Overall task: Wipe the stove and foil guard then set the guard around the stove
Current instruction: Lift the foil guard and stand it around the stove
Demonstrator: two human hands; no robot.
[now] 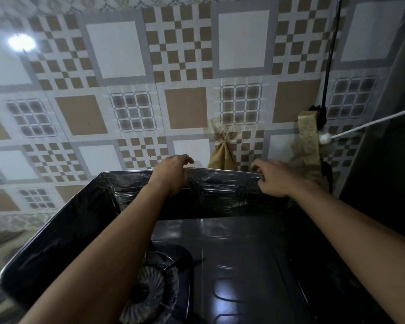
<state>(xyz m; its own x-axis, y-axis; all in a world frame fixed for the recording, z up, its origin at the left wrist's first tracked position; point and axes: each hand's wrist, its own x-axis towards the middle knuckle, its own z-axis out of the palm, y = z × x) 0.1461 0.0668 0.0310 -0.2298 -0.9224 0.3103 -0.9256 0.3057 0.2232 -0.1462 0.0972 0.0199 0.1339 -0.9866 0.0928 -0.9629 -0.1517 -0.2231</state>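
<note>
Foil guard (220, 190) stands upright along the far edge of the stove (243, 265), back panel against the tiled wall (117, 73), left wing running toward the near left corner. Right wing not made out; that side is dark. Left hand (172, 174) is draped over the top rim of the back panel, fingers curled over the far side, gripping it loosely. Right hand (272, 178) sits at the rim further right, fingers (258, 165) bent and pinching the edge, partly closed. Burner (147, 288) shows near left, under the left forearm. Stove top looks glossy, no cloth in sight, so this reads as the placing stage. A brown bag (221, 155) hangs on the wall just behind the rim, between the hands; a black cable (330, 54) and a white cord (369, 123) hang far right. Risks: thin foil could buckle or crease if both hands press down unevenly; the rim may snag the bag when pushed back; a loose wing could lean inward toward the burner.
</note>
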